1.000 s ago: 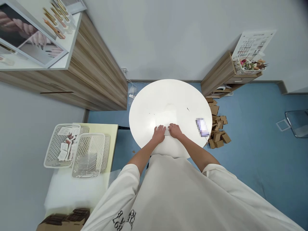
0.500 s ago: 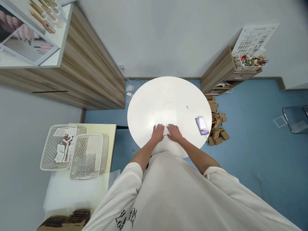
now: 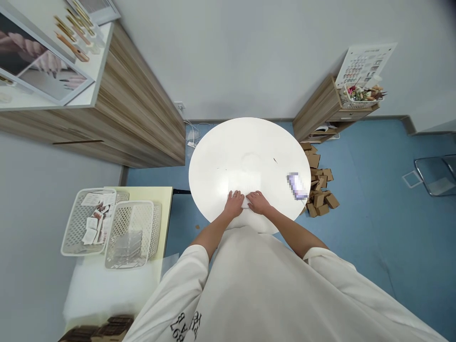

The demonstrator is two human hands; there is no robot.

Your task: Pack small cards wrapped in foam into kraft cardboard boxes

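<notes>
Our left hand [image 3: 234, 204], loosely curled, rests at the near edge of the desk [image 3: 221, 145]; beside it lies a white piece [image 3: 245, 204], likely light and thin, best held by its ends; our right hand [image 3: 258, 203] curls opposite. We cannot tell whether either grips.

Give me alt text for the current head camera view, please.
A person's left hand and right hand touch a white item near the close edge of a round white table. A pixelated purple object lies to the right, and brown cardboard pieces sit on the blue floor.
</notes>
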